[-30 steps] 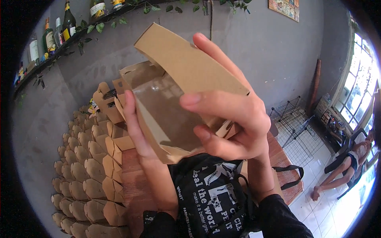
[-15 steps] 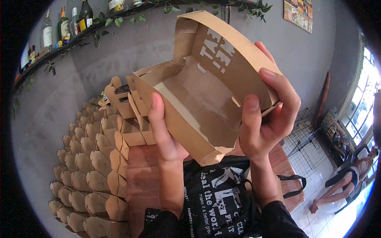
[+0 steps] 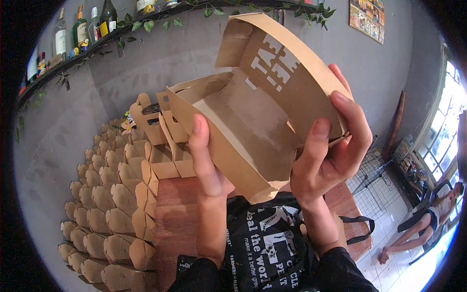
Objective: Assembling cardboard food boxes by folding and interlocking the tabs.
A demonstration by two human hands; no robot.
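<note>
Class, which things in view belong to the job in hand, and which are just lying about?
Job in hand: left hand, right hand, the open cardboard box they hold; probably the rows of brown cardboard.

Apparently just about: shelf bottles, wire panels, wall picture.

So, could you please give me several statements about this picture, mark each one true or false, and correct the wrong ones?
1. The left fingers and the right fingers both touch the cardboard box. True.
2. The lid of the box is folded down shut. False: the lid is open.
3. Rows of brown cartons are on the right of the picture. False: the brown cartons are on the left.
4. Bottles stand on a dark shelf. True.
5. The wall behind is grey. True.
</note>
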